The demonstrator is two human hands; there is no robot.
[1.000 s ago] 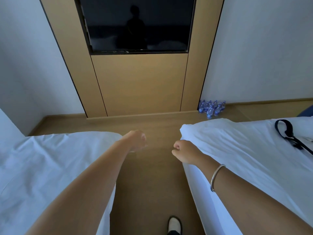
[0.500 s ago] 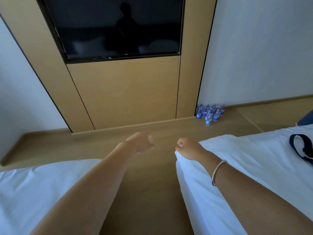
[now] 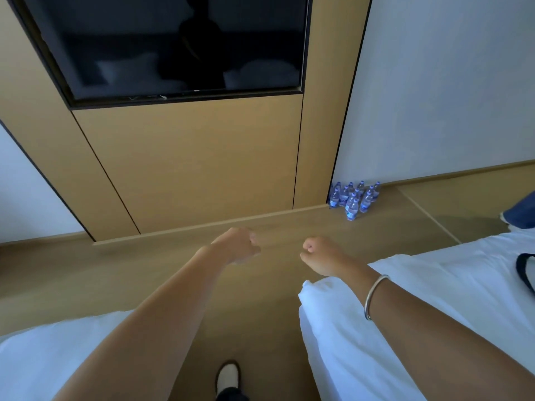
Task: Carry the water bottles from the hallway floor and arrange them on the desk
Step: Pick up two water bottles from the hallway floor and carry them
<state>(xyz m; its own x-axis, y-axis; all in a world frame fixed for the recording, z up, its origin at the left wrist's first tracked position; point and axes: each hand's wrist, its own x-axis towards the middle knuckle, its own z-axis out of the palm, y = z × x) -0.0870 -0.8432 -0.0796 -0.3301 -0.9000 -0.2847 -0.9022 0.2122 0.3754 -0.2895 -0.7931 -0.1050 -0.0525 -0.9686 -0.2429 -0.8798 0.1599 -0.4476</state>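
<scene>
Several small clear water bottles (image 3: 353,198) with blue labels stand huddled on the wooden floor, at the foot of the wall where the wood panel meets the white wall. My left hand (image 3: 238,246) and my right hand (image 3: 321,254) are stretched out in front of me, well short of the bottles. Both have their fingers curled and hold nothing. A silver bangle sits on my right wrist. No desk is in view.
A white bed (image 3: 451,308) lies on my right and another white bed (image 3: 43,363) on my left, with a wooden aisle (image 3: 254,314) between them. A dark TV (image 3: 179,44) hangs in the wood panel ahead. A black strap (image 3: 524,273) rests on the right bed. My slipper (image 3: 227,376) shows below.
I have moved forward along the aisle; the wall panel and bottles look nearer and both beds have slid back. My hands stay curled in front of me.
</scene>
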